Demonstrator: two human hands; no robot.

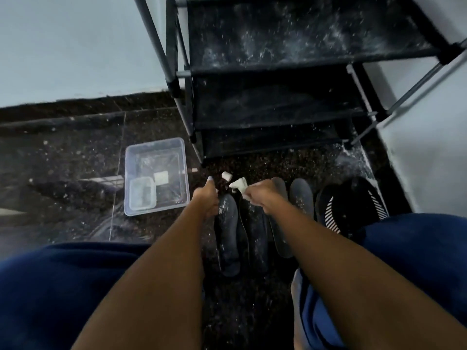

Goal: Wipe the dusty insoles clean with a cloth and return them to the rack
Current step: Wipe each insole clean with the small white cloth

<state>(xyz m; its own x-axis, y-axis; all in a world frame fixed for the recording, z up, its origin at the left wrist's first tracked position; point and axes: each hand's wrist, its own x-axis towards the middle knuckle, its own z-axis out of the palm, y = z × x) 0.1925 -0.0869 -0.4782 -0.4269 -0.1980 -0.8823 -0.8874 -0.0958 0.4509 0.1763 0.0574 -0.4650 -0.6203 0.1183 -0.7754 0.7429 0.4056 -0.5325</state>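
Several dark grey insoles lie side by side on the speckled floor in front of me. The leftmost dusty insole is gripped near its toe by my left hand. My right hand holds a crumpled white cloth just above the middle insole. Two more insoles lie to the right, one partly under my right forearm. The black rack stands right behind them, its fabric shelves streaked with white dust.
A clear plastic tub with a smaller container inside sits on the floor to the left. A black shoe with white stripes rests at the right. White walls flank the rack. My blue-clad knees fill the lower corners.
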